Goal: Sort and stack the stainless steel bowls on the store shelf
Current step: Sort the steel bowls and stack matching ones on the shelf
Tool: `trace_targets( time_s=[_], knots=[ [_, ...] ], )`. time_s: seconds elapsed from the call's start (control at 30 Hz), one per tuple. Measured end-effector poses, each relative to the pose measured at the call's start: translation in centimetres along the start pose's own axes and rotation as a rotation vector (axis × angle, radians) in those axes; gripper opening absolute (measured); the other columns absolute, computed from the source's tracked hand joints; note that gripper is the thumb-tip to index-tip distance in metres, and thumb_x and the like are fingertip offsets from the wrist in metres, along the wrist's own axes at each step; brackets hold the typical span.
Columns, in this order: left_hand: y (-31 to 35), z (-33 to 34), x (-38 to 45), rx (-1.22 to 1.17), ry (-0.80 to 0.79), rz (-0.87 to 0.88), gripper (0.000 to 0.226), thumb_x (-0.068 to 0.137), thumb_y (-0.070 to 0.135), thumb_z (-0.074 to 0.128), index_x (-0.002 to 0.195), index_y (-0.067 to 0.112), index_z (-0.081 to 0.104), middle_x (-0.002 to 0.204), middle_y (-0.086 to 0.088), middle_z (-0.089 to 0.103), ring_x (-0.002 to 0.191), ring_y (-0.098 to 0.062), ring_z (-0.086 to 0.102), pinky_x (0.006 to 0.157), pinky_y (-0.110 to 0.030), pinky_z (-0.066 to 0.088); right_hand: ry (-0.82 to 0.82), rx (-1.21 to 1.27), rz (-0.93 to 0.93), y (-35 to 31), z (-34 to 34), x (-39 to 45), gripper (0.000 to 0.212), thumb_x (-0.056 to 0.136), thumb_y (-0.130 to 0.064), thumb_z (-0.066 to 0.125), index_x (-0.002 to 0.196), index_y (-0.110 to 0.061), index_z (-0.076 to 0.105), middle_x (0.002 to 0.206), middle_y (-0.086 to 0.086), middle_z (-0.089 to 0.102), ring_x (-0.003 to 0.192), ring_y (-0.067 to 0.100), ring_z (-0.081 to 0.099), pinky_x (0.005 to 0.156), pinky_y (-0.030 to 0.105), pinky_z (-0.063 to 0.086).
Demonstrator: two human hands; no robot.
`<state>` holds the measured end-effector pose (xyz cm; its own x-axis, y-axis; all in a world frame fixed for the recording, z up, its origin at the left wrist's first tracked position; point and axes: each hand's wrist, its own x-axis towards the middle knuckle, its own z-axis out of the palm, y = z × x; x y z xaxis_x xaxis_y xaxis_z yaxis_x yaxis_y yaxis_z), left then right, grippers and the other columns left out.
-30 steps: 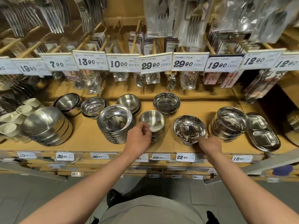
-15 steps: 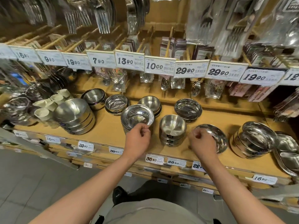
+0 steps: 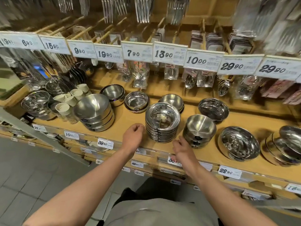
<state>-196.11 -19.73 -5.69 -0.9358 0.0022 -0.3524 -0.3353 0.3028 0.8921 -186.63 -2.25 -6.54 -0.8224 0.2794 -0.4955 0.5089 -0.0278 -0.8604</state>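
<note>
**Head view: both hands beside the stack of shallow bowls**

Head view looks down on a wooden shelf lined with steel bowls. A tall stack of shallow bowls stands near the front edge. The left hand sits just left of that stack, its grip loosely curled and holding nothing, fingertips near the stack's lower rims. The right hand lies at the shelf edge between this stack and a shorter stack of deep bowls, fingers relaxed, grasping nothing. A stack of large bowls stands further left. Price tags hang above.
</note>
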Motion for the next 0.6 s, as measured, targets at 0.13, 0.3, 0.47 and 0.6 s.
trace_targets(
  time_s=[0.13, 0.3, 0.47, 0.6],
  knots=[
    [-0.7, -0.1, 2.6, -0.098, -0.145, -0.023, 0.02, 0.101, 0.034, 0.048, 0.101, 0.032, 0.068, 0.113, 0.009, 0.068, 0.115, -0.02, 0.06, 0.11, -0.046, 0.044, 0.072, 0.048, -0.085, 0.9, 1.6, 2.8, 0.063, 0.101, -0.029, 0.048, 0.156, -0.046, 0.024, 0.093, -0.016, 0.064, 0.081, 0.011, 0.065, 0.095, 0.055, 0.057],
    [-1.0, -0.5, 5.2, -0.164, -0.294, 0.002, 0.029, 0.095, 0.039, 0.047, 0.092, 0.021, 0.069, 0.098, 0.002, 0.07, 0.105, -0.023, 0.06, 0.098, -0.044, 0.049, 0.151, 0.257, -0.124, 1.2, 3.1, 4.3, 0.05, 0.103, -0.021, 0.047, 0.148, -0.044, 0.045, 0.13, -0.006, 0.069, 0.107, 0.012, 0.071, 0.076, 0.027, 0.06],
    [-0.8, -0.9, 6.1, -0.199, -0.452, -0.016, 0.032, 0.094, 0.042, 0.053, 0.107, 0.026, 0.077, 0.114, -0.003, 0.076, 0.117, -0.028, 0.066, 0.107, -0.055, 0.048, 0.233, 0.24, -0.115, 1.4, 4.4, 3.9, 0.054, 0.102, -0.016, 0.048, 0.147, -0.044, 0.045, 0.077, 0.006, 0.068, 0.063, 0.024, 0.056, 0.055, 0.037, 0.043],
    [-0.8, -1.9, 6.2, -0.161, -0.456, -0.015, 0.029, 0.096, 0.046, 0.049, 0.106, 0.042, 0.075, 0.11, 0.013, 0.077, 0.106, -0.005, 0.071, 0.09, -0.033, 0.054, 0.271, 0.258, -0.14, 0.9, 6.2, 3.7, 0.051, 0.101, -0.013, 0.048, 0.13, -0.055, 0.055, 0.084, -0.003, 0.075, 0.071, 0.015, 0.063, 0.064, 0.034, 0.052]
  ],
)
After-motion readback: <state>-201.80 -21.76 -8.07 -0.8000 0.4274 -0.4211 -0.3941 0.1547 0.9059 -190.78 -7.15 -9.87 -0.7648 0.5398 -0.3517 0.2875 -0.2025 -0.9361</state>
